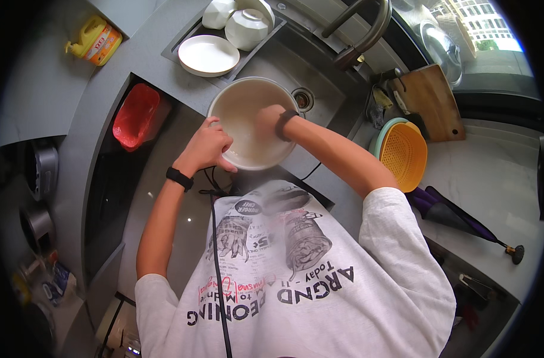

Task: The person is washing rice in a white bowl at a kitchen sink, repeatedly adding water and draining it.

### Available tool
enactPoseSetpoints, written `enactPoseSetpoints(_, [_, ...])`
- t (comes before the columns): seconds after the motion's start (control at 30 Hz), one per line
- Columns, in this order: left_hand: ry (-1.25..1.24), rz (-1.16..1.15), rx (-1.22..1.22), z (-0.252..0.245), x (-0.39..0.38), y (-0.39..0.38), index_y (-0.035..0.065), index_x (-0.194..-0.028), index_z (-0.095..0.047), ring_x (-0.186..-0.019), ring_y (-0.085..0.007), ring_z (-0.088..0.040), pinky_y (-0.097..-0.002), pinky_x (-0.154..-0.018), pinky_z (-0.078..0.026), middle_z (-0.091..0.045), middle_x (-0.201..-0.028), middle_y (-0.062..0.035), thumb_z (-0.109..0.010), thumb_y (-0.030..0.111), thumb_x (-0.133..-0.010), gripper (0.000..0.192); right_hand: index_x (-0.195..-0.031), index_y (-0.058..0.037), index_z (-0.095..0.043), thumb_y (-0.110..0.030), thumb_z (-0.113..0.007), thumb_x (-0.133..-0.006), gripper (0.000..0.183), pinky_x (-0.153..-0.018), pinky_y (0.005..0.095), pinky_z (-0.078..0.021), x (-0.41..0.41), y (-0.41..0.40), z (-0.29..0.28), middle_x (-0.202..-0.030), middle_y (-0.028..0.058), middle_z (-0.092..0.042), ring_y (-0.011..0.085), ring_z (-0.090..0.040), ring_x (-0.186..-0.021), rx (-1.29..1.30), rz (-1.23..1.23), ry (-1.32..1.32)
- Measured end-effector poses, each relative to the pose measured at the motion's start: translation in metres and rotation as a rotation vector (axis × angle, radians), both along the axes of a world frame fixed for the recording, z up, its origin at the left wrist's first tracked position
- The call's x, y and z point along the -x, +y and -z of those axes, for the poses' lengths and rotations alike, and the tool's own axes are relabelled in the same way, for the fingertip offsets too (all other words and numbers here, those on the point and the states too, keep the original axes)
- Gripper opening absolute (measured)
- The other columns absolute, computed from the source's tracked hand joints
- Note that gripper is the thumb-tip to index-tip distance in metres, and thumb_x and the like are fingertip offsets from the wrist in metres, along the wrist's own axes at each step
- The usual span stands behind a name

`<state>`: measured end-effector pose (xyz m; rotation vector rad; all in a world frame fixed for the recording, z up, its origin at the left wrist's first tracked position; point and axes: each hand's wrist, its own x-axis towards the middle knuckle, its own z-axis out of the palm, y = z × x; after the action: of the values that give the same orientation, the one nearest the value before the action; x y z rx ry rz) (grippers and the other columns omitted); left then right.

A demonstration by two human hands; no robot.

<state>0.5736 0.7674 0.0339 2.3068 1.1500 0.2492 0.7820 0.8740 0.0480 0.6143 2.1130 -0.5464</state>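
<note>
A round, pale cream pot (217, 104) is tilted at the front edge of the sink, with cloudy whitish liquid (240, 143) inside. My left hand (209, 145) grips its rim on the left, fingers over the edge and thumb low on the outer side. My right hand (271, 123) reaches down into the pot from the right. Its fingers are blurred and partly hidden in the liquid, so whether they hold anything cannot be told. Beyond the pot lies the stainless steel sink (334, 96) with its round drain (303, 99).
A white dish (209, 54) and several white bowls (247, 29) stand behind, left of the tap (363, 40). At right are a yellow colander (404, 156), a wooden cutting board (433, 105) and a folded umbrella (451, 215). A red bin (136, 117) and a yellow jug (96, 41) are left.
</note>
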Motion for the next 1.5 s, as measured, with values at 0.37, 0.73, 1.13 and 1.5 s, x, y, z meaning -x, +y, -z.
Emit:
enactPoseSetpoints(0.37, [0.012,-0.006,-0.007,-0.002,-0.003,0.000,0.0116,-0.066,-0.056,-0.085,-0.0240,-0.063,-0.0460,-0.113,-0.034,-0.060,-0.067,-0.0050,-0.088,0.056,-0.054,0.056,-0.118,-0.0180,-0.072,-0.019,-0.058,-0.091,0.031,-0.092,0.0449,-0.0556,0.000,-0.030,0.048,-0.123,0.0116,-0.064,0.0336,-0.064,-0.116,0.054,-0.054,0.571])
enactPoseSetpoints(0.73, [0.028,0.001,0.008,-0.007,-0.003,0.001,0.0110,-0.065,-0.054,-0.085,-0.0236,-0.063,-0.0450,-0.113,-0.035,-0.060,-0.067,-0.0054,-0.088,0.056,-0.055,0.057,-0.119,-0.0120,-0.071,-0.026,-0.055,-0.095,0.032,-0.087,0.0453,-0.0546,0.026,0.000,0.050,-0.120,0.0131,-0.067,0.0315,-0.066,-0.110,-0.325,0.189,0.390])
enactPoseSetpoints(1.13, [-0.009,0.004,-0.020,-0.003,-0.001,0.000,0.0106,-0.066,-0.053,-0.087,-0.0256,-0.063,-0.0456,-0.112,-0.035,-0.059,-0.067,-0.0064,-0.087,0.055,-0.055,0.057,-0.111,-0.0127,-0.078,-0.022,-0.056,-0.094,0.030,-0.091,0.0407,-0.0547,-0.009,-0.013,0.012,-0.121,0.0083,-0.071,0.0304,-0.069,-0.110,-0.102,0.006,0.007])
enactPoseSetpoints(1.5, [-0.009,-0.005,-0.016,-0.003,-0.001,-0.001,0.0106,-0.066,-0.052,-0.086,-0.0256,-0.062,-0.0455,-0.112,-0.035,-0.059,-0.067,-0.0063,-0.088,0.054,-0.054,0.057,-0.110,-0.0150,-0.076,-0.020,-0.057,-0.093,0.026,-0.089,0.0439,-0.0557,-0.001,-0.024,0.035,-0.122,0.0109,-0.069,0.0294,-0.067,-0.111,0.061,-0.147,0.442])
